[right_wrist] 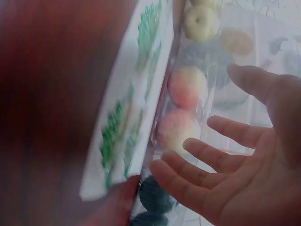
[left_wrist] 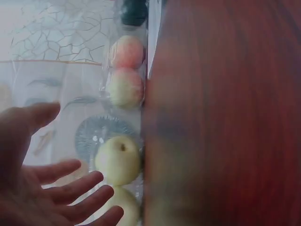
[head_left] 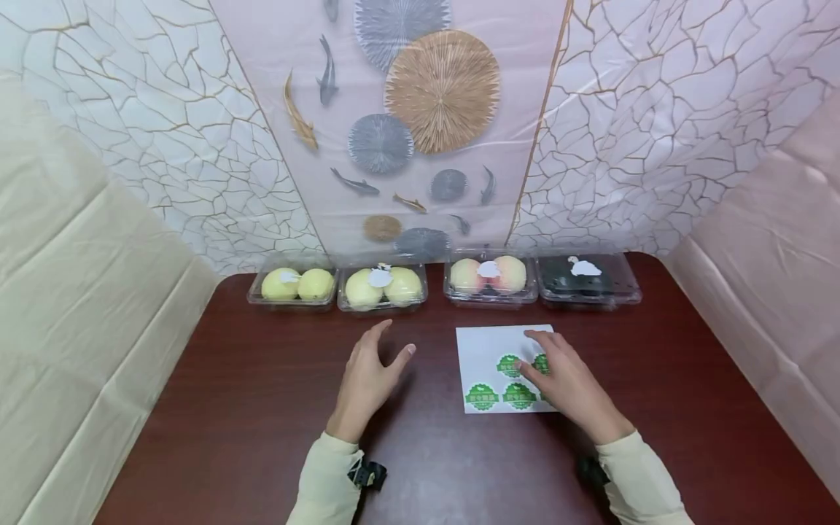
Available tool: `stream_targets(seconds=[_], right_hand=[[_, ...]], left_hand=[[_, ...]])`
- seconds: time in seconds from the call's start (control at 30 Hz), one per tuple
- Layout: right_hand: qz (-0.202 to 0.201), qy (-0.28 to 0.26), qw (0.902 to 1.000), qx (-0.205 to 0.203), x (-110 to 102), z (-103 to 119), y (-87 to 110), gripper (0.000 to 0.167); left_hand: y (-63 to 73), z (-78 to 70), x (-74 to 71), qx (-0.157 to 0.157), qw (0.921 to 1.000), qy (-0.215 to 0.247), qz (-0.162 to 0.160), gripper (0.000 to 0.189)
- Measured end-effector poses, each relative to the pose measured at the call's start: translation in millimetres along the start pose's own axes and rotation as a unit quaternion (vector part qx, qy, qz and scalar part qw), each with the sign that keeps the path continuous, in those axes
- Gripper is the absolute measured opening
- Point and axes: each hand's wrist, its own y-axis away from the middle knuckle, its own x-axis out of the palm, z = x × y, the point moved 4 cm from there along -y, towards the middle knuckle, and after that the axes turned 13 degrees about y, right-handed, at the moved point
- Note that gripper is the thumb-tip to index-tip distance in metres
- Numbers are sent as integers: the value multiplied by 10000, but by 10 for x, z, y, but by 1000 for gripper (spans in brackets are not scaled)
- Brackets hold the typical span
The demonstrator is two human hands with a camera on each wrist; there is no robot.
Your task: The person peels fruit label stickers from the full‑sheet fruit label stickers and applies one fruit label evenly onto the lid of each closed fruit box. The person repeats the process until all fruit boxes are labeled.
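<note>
Head view, boxes: four clear boxes [head_left: 416, 302] stood in a row along the far edge of the table [head_left: 243, 423], mid-frame, probably so that every lid faced the near side.
Head view, contents: pale yellow fruit [head_left: 316, 284] lay in the two left boxes, pinkish fruit [head_left: 467, 275] in the third, dark contents [head_left: 564, 281] in the fourth.
Head view, sheet: the white sheet [head_left: 482, 354] with green stickers [head_left: 482, 397] lay right of centre, likely placed for the right hand's reach.
Head view, right hand [head_left: 574, 383]: it was poised over the sheet's right part, fingers loosely bent, grasping nothing; contact with the paper could not be told.
Head view, left hand [head_left: 369, 379]: it was released at lower centre, thumb apart, nearest the second box.
Left wrist view, left hand: spread fingers at lower left confirmed an empty grasp.
Left wrist view, fruit: a dimple [left_wrist: 123, 147] showed on one pale yellow fruit, lower middle, unseen from the head.
Left wrist view, sheet: only a white sliver appeared, upper middle, without stickers.
Right wrist view, right hand: its fingers, parted at lower right, held nothing.
Right wrist view, sheet: it slanted left of centre, uncovered by the hand, its stickers foreshortened.
Right wrist view, dark contents: two rounded forms were distinguishable at bottom centre.
</note>
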Motion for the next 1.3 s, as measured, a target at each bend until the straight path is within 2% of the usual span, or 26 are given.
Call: stream_targets(seconds=[0.1,0.23,0.37,0.47,0.57,0.67,0.77,0.83,0.87,0.97,1.07,1.2,1.3], right_hand=[[-211,-221,9995,-36,71,84,53,54],[-450,-952,9944,126,190,260,-2,46],[-455,-1984,9778,490,322,487,-153,41],[-305,-2744,9589,649,417,672,-275,40],[-104,-3567,9310,767,500,823,-405,42],[91,-4204,9034,843,554,930,-539,46],[356,-4386,8931,936,584,1008,-658,51],[593,-4507,8846,1039,618,1055,-749,55],[711,-4591,8786,1106,641,1077,-797,56],[951,-4918,8545,1377,709,1118,-927,59],[979,-5131,8375,1602,764,1124,-1038,57],[958,-5318,8244,1684,823,1127,-1163,55],[1056,-5536,8086,1687,853,1160,-1231,56]], left_hand=[[3,47,70,-327,9976,574,-191,66],[-27,121,103,-540,9870,1401,-573,61],[-102,184,65,-658,9772,1765,-979,60],[-178,238,19,-858,9670,1999,-1326,63],[-258,295,-19,-1062,9498,2383,-1725,69],[-322,337,-61,-1281,9253,2930,-2036,74],[-375,378,-115,-1456,9035,3373,-2209,74],[-420,420,-155,-1532,8970,3486,-2245,72],[-447,444,-179,-1563,8967,3477,-2251,71],[-521,503,-220,-1624,8948,3538,-2187,66],[-573,532,-238,-1609,8838,3807,-2192,56],[-607,560,-266,-1686,8557,4338,-2263,42],[-638,593,-279,-1834,8243,4825,-2324,38]])
